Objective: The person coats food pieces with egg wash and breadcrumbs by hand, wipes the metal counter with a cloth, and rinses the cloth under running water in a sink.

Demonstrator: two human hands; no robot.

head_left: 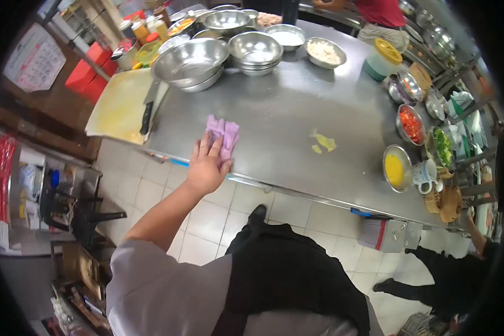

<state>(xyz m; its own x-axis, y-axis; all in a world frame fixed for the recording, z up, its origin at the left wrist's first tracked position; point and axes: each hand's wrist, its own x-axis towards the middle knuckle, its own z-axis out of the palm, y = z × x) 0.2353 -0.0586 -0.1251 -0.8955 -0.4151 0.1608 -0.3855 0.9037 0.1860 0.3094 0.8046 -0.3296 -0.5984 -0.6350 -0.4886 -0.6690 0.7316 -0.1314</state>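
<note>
My left hand [207, 164] reaches to the near edge of the steel table [263, 129]. Its fingers are stretched out and spread flat over a crumpled purple cloth [228, 134], pressing on it. The thumb rests by the cloth's lower right side. My right hand is out of view. Left of the cloth, a black-handled knife [147, 116] lies on the edge of a yellowed white cutting board [119, 106]. To the right, pale yellow-green scraps [323, 142] lie on the steel.
Steel bowls [190, 59] stand at the back left. Along the right are bowls of red pieces [411, 124], green pieces [442, 147] and yellow liquid [395, 169], plus a lidded tub [382, 59]. A person in red stands behind the table; another in dark clothing [448, 280] is at lower right.
</note>
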